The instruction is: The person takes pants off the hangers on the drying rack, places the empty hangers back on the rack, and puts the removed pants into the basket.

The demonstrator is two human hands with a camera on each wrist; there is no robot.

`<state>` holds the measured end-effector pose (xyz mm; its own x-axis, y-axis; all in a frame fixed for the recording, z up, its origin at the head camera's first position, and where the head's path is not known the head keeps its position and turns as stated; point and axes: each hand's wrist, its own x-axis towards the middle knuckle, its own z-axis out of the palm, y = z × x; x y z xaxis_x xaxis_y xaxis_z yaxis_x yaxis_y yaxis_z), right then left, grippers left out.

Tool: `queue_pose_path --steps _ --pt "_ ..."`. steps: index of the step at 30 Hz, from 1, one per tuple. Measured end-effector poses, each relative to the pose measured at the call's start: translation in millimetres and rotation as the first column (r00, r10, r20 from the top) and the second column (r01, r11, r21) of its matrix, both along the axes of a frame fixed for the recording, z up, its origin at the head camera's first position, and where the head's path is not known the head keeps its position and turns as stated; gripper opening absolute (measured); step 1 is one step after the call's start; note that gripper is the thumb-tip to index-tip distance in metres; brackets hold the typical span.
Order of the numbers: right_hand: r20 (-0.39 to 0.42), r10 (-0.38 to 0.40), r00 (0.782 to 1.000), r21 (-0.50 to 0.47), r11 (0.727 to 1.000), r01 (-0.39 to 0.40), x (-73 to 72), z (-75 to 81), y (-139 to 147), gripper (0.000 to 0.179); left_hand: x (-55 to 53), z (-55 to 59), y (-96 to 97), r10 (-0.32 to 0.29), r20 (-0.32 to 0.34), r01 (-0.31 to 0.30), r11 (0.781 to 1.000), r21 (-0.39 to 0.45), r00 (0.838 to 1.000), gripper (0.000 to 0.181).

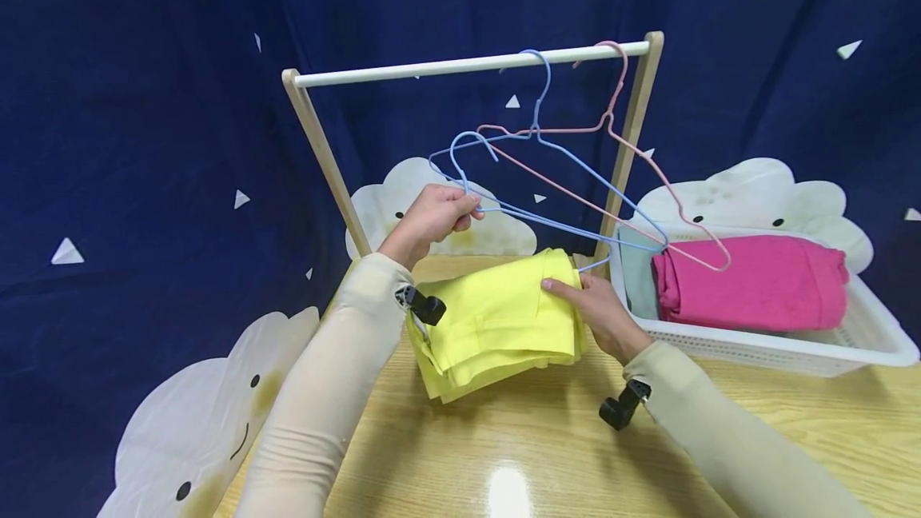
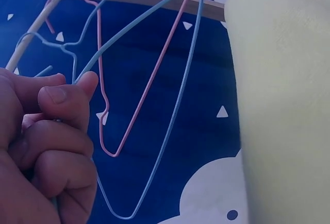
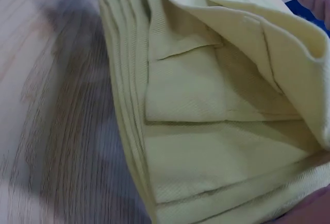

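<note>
My left hand [image 1: 444, 213] grips a blue wire hanger [image 1: 456, 164] just below its hook, fingers curled round the neck in the left wrist view. The hanger's bar slants right, and its far end bends down behind the upper right corner of a folded yellow garment [image 1: 489, 318]. My right hand [image 1: 604, 312] pinches that corner, thumb on the front and fingers behind. In the right wrist view the garment's twill layers [image 3: 191, 152] hang in folds with stitched seams, the top one gaping. Its lower edge is close above the table; whether it touches cannot be told.
A rack with a white rod [image 1: 417, 69] stands behind, bearing another blue hanger [image 1: 538, 106] and a pink hanger [image 1: 619, 94]. At right, a white basket [image 1: 755, 354] holds a folded pink cloth [image 1: 755, 282] and a pale green one [image 1: 639, 282]. Wooden table [image 1: 432, 462] lies in front.
</note>
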<state>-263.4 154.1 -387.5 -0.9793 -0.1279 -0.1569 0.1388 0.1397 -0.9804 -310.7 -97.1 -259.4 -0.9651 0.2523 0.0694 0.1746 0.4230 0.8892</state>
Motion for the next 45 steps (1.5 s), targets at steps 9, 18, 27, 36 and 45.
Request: queue_pose_path --steps 9,18,27,36,45 --pt "0.072 0.019 0.997 -0.035 0.999 -0.017 -2.3 -7.5 0.5 0.05 0.0 -3.4 3.2 -0.03 0.01 0.03 0.999 0.018 1.0 0.036" --pt "0.06 -0.001 0.998 0.062 0.998 -0.003 -3.1 -0.4 -2.6 0.063 0.2 -1.6 5.9 -0.017 -0.052 0.016 1.0 -0.022 0.998 0.039" --pt "0.116 -0.057 0.992 -0.056 0.996 0.063 0.2 -1.1 -2.6 0.059 1.3 -5.1 5.6 -0.045 -0.044 0.044 0.999 -0.015 0.998 0.043" --pt "0.112 -0.096 0.989 0.083 0.993 0.087 -0.9 0.3 -4.8 0.06 -1.7 -10.6 3.5 -0.077 -0.103 0.073 0.996 -0.045 0.992 0.047" --pt "0.114 -0.109 0.988 0.096 0.991 0.098 -1.2 6.8 -4.7 0.058 -1.8 -11.2 5.9 -0.04 -0.173 0.017 0.991 -0.134 0.984 0.042"
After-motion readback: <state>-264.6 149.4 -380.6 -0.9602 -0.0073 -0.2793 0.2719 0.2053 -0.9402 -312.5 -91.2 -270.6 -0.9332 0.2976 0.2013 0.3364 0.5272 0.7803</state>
